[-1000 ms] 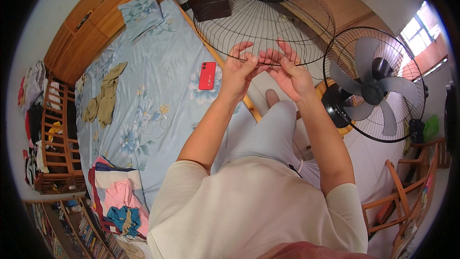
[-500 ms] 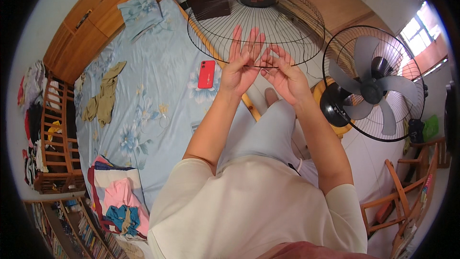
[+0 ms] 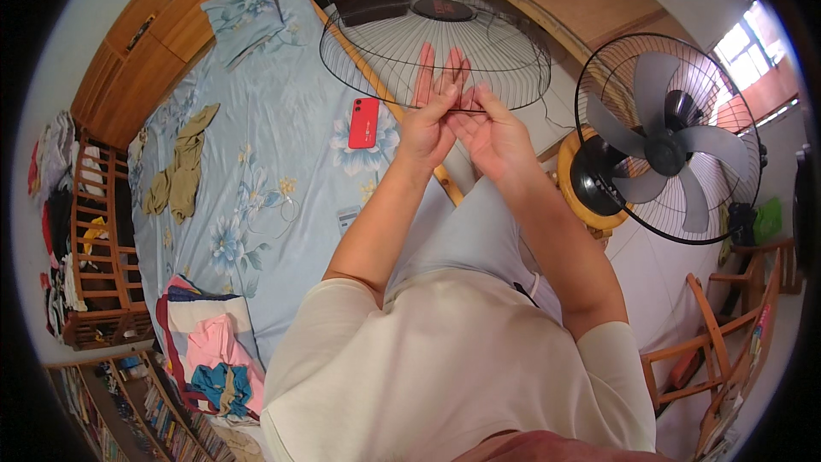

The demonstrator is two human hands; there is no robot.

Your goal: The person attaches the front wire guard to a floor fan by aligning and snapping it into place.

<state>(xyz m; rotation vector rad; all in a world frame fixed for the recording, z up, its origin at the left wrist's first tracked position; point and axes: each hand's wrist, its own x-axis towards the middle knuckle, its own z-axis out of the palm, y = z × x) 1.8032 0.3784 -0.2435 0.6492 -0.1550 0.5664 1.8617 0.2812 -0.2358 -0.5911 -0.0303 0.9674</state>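
Observation:
A round black wire fan grille (image 3: pixel 445 8) with a dark oval badge is held out in front of me, tilted, its near rim at my fingers. My left hand (image 3: pixel 432 124) grips that rim, the thumb on the near side and the long fingers stretched behind the wires. Close beside it, my right hand (image 3: pixel 494 133) pinches the same rim between thumb and fingers; its fingertips are partly hidden. To the right stands an electric fan (image 3: pixel 665 152), its grey blades uncovered in front and a black wire guard behind them.
The fan's black base (image 3: pixel 596 175) rests on a round yellow wooden stool (image 3: pixel 569 201). On the left, a bed (image 3: pixel 316 180) with a blue flowered sheet carries a red phone (image 3: pixel 363 124) and olive clothing (image 3: pixel 184 167). A wooden chair (image 3: pixel 714 342) is at lower right.
The grille has shifted left and looks flatter to me. My right hand has come left along the rim, nearer to my left hand, its fingers drawn closer together.

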